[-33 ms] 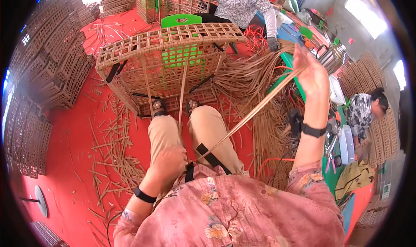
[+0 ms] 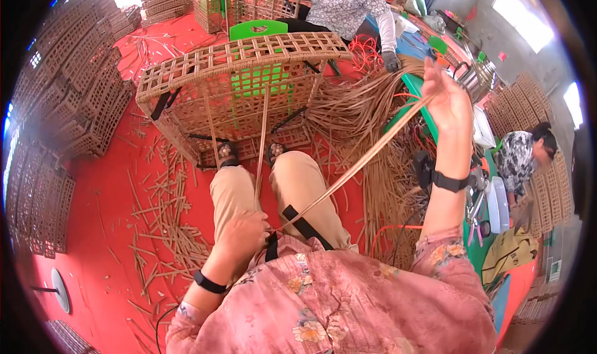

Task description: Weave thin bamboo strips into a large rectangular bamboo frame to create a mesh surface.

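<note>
My left hand (image 2: 244, 234) is closed, low over my lap at the left thigh, with a pale brown weaving strip (image 2: 262, 142) running from it up to the wicker basket (image 2: 249, 60). My right hand (image 2: 450, 105) is raised at the right, pinching the upper end of a flat bundle of strips (image 2: 373, 150), its fingertips pointing up. That bundle slants taut down toward my left hand and narrows near my lap. The openwork basket lies tilted in front of my feet, with black straps at its corners. A second strip (image 2: 210, 121) hangs from it by my left foot.
Long loose strips (image 2: 379, 111) heap beside a green table (image 2: 424, 114) at the right. Cut scraps (image 2: 168, 226) litter the red floor. Stacked baskets (image 2: 68, 80) line the left. A green chair (image 2: 258, 29) stands behind the basket. One person (image 2: 348, 12) sits ahead, another (image 2: 519, 158) at the right.
My right hand has shifted very slightly, its fingers curling a little. My left hand, the strips and the basket look almost the same.
</note>
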### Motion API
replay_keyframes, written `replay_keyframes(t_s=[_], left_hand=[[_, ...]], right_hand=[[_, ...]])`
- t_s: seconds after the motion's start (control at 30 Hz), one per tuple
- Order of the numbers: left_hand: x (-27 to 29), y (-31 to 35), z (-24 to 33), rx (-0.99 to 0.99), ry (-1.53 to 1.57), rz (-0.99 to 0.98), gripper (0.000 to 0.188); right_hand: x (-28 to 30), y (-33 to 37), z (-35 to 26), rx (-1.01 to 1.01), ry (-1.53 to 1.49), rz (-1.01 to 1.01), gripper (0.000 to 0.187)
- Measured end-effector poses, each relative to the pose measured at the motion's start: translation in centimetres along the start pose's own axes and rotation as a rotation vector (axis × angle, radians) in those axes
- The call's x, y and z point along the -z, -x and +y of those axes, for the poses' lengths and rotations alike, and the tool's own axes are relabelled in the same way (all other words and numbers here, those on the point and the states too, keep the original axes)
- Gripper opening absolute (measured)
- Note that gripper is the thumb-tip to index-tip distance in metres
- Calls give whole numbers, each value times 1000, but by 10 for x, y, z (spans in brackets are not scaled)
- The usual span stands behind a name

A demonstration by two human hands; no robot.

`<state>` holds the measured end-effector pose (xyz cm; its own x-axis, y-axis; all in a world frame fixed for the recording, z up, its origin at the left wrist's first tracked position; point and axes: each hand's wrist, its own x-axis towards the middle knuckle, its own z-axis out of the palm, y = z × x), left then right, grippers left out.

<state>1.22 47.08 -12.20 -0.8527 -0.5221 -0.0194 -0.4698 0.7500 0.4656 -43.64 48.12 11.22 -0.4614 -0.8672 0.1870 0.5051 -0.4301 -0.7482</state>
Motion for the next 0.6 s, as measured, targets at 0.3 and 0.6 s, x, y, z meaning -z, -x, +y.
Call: replay_keyframes(t_s=[0.3, 0.6], left_hand=[[129, -72, 34, -176, 1209, 358, 60], [196, -72, 42, -24, 1660, 104, 39]], right_hand=[[-126, 90, 126, -321, 119, -579, 34], [-109, 172, 234, -452, 891, -1039, 24]])
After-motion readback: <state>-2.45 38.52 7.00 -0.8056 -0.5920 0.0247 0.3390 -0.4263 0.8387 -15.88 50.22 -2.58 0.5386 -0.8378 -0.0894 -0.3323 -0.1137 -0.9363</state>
